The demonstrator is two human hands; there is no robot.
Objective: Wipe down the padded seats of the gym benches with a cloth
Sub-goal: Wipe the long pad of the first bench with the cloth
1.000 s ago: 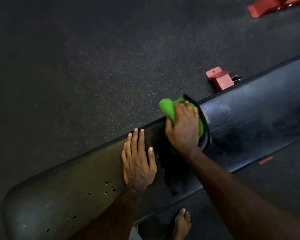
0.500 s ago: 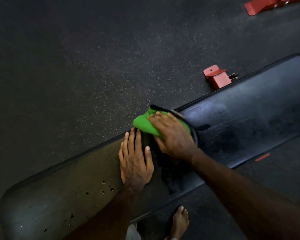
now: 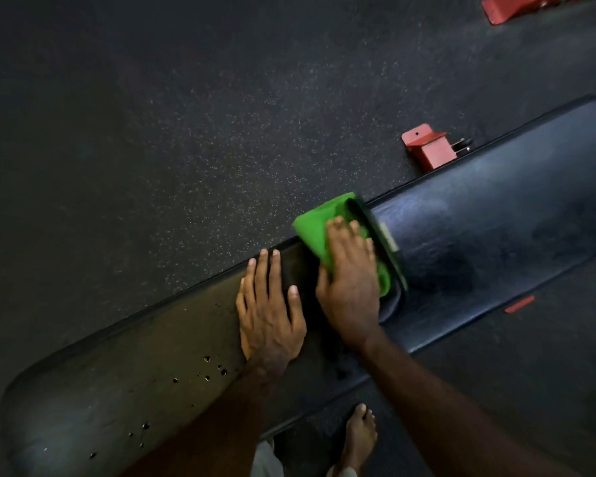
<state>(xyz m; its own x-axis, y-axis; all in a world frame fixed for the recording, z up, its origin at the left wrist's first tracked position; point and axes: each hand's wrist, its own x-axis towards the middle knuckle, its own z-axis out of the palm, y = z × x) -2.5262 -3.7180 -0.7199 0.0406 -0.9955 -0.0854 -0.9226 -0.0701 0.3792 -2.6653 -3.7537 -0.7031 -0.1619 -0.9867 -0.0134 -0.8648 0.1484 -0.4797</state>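
A long black padded bench (image 3: 496, 235) runs diagonally from lower left to upper right. My right hand (image 3: 350, 284) presses a folded green cloth (image 3: 315, 228) flat onto the pad at the bench's middle, near its far edge. The fingers lie straight over the cloth, which sticks out past them to the left and right. My left hand (image 3: 269, 311) rests flat on the pad just left of the cloth, fingers straight and pointing to the far edge. Small holes and nicks (image 3: 214, 370) dot the pad's left half.
Dark speckled rubber floor (image 3: 186, 132) surrounds the bench. A red metal foot of the bench frame (image 3: 427, 149) shows beyond the far edge, and another red frame piece (image 3: 506, 6) lies at the top right. My bare foot (image 3: 358, 438) stands below the bench.
My right hand has slid the green cloth back to the right along the far edge of the pad, after sweeping left half a second ago. My left hand has stayed planted.
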